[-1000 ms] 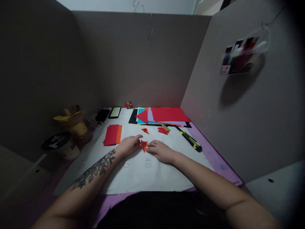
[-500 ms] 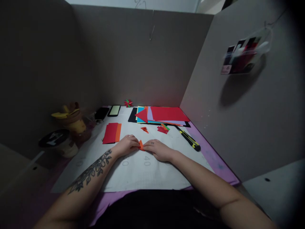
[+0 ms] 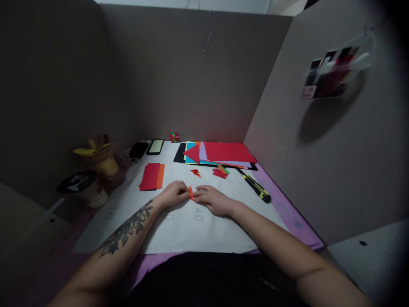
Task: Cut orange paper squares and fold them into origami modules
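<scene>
1. Left hand (image 3: 175,194) curls with its thumb and fingertips drawn together, pinching the left edge of a small piece of orange paper (image 3: 191,193).
2. Right hand (image 3: 215,199) reaches in from 3 o'clock, its fingers lying close together against the paper's right edge; whether its thumb grips from below is hidden, so I cannot tell.
3. That orange paper sits between the two sets of fingertips, low over the white mat (image 3: 179,243); its exact folds are too small to read. A printed number 40 (image 3: 198,214) lies between 5 and 6 o'clock from it.
4. Taking the orange paper as the clock's centre, small folded orange pieces (image 3: 195,172) lie near 12 o'clock, just beyond the fingertips, touching neither hand.
5. Red and green slips (image 3: 220,173) overlap at 2 o'clock.
6. At 3 o'clock, beyond the right hand, a black and yellow cutter (image 3: 255,186) lies aslant.
7. At 1 o'clock, a stack of coloured sheets (image 3: 228,151) rests by the back wall, a red triangle (image 3: 193,154) on its left end.
8. At 10 o'clock, red and orange cards (image 3: 151,177) overlap in a pile.
9. At 11 o'clock are a phone (image 3: 155,147) and, farther back, a red and green paper star (image 3: 174,137).
</scene>
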{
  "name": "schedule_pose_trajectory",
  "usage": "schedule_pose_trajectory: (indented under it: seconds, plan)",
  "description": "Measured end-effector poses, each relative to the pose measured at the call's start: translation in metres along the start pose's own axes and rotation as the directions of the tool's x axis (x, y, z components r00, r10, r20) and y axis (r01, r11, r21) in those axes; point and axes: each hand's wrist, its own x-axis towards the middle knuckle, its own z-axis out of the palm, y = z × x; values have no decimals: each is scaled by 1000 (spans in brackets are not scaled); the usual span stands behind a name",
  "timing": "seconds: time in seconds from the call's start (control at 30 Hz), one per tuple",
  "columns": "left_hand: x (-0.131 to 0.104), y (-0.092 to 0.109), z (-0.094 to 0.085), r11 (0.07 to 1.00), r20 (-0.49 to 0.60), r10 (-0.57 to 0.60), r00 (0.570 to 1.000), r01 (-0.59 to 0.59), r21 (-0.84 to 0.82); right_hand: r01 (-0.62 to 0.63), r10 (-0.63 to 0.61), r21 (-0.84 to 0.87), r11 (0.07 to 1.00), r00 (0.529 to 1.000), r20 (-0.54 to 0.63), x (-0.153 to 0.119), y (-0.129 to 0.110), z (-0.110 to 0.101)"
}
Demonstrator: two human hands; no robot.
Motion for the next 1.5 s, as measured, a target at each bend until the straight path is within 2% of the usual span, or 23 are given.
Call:
schedule_pose_trajectory:
  seconds: [0.37,0.9,1.5]
  plan:
    - [4,-7,4,997,-1,-65,998,65,49,-53,55,78,996,998,-34,3,-7,-2]
    - [11,-4,8,973,9,-171,985,167,156,45,-41,71,996,998,-52,3,4,6]
    - [13,7,10,936,-36,-276,960,277,216,45,-40,72,996,997,-67,2,4,6]
